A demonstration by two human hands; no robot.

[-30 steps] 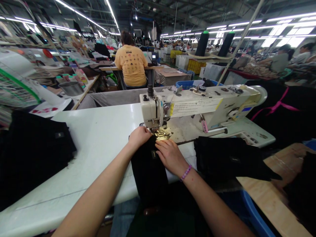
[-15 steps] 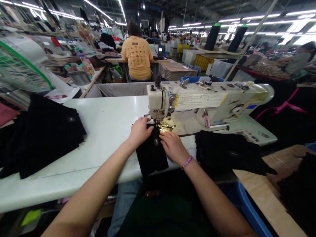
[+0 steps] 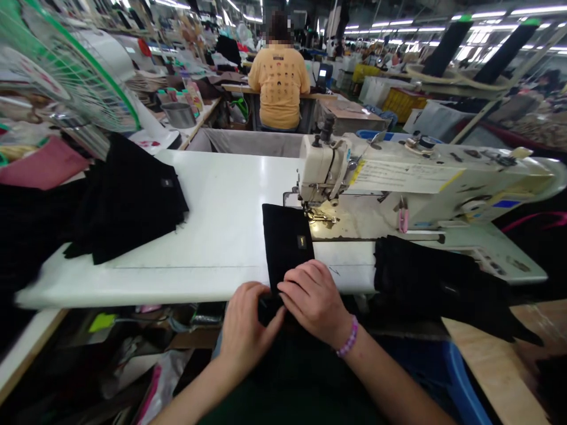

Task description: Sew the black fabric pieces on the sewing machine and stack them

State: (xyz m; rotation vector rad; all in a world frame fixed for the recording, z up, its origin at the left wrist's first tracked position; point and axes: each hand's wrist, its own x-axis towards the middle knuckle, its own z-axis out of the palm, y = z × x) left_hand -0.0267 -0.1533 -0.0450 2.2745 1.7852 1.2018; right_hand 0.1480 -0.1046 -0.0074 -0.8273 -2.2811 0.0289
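A black cloth piece [image 3: 287, 227] with a small label [image 3: 302, 242] lies on the white sewing table [image 3: 217, 195], its far right corner by the needle area of the sewing machine [image 3: 328, 168]. At the table's front edge my left hand [image 3: 248, 324] has its fingers curled on the cloth's near left corner, thumb below. My right hand [image 3: 314, 301] pinches the near edge of the same cloth, with fingertips close to the left thumb. Dark clothing behind hides where the cloth ends.
Black cloth pieces [image 3: 133, 206] are stacked on the left, and another black pile [image 3: 425, 283] rests right of my right hand. A green-rimmed fan [image 3: 84, 65] stands at far left. Thread cones [image 3: 447, 47] rise at back right. A person in a yellow shirt [image 3: 280, 82] sits ahead.
Both hands have moved back from the needle area to the table's front edge, onto the cloth's near end. The label side of the cloth now shows uncovered. The view has swung left.
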